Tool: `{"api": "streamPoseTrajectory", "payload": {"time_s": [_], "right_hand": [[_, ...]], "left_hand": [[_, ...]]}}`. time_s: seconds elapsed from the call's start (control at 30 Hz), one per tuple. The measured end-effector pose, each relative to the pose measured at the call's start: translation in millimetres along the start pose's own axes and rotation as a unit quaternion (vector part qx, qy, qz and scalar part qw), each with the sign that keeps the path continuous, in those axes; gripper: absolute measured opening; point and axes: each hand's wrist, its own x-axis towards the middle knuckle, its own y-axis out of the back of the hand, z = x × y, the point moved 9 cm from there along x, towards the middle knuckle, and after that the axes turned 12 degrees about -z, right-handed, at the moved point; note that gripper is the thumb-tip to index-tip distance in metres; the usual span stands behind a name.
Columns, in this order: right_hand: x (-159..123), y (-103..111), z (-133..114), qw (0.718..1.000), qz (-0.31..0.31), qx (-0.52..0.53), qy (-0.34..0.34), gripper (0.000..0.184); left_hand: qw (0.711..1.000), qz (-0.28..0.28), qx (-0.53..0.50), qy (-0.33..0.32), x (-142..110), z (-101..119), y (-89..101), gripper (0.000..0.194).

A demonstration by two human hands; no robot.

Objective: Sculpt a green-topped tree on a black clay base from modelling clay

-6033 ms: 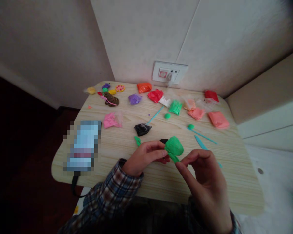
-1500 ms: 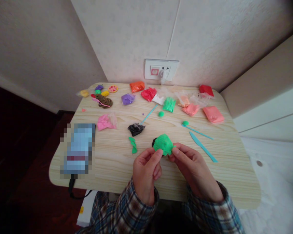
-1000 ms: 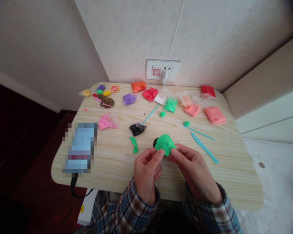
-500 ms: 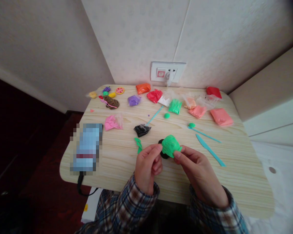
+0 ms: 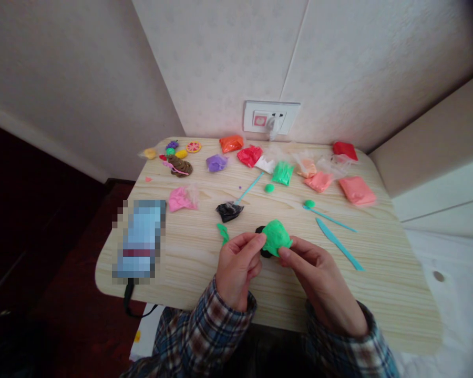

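Head view: my left hand [image 5: 236, 270] and my right hand [image 5: 324, 278] are raised above the near part of the pale wooden table [image 5: 378, 294]. My left thumb and fingers pinch the left edge of the green clay piece [image 5: 276, 234]; my right thumb and fingers grip its lower right edge. Both grips are narrow, with the clay between the fingertips. The black piece [image 5: 259, 230] is partly hidden behind the clay; whether they touch, I cannot tell.

To the left, the phone [image 5: 142, 236] lies with its cable [image 5: 127, 302] at the near end; its screen is blurred. The green strip [image 5: 222, 232] lies just beyond my left hand. To the right lies the blue knife [image 5: 339, 244].

Farther off, the thin blue stick [image 5: 333, 219] has the green ball [image 5: 309, 203] at its left end. The black packet [image 5: 229, 211] lies mid-table, the pink packet [image 5: 179, 199] left of it. Toward the far edge: the brown figure [image 5: 181, 166] at left, the green packet [image 5: 283, 173] near the middle, the wall socket [image 5: 271, 117] beyond.
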Motion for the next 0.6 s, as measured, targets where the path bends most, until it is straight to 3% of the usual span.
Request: {"api": "streamPoseTrajectory", "payload": {"time_s": [0.23, 0.4, 0.6], "right_hand": [[0.9, -2.2, -3.4, 1.000, 0.020, 0.019, 0.010, 0.021], [-1.0, 1.7, -8.2, 0.999, 0.020, -0.035, 0.015, 0.023], [-13.2, 24.7, -15.0, 0.980, 0.055, -0.180, 0.064, 0.030]], "left_hand": [[1.000, -0.017, 0.012, -0.007, -2.0, 0.2, -4.0, 0.032], [0.999, -0.011, 0.031, -0.036, -4.3, 7.9, 0.9, 0.035], [0.973, 0.018, 0.204, -0.110, -6.0, 31.7, 19.3, 0.023]]}}
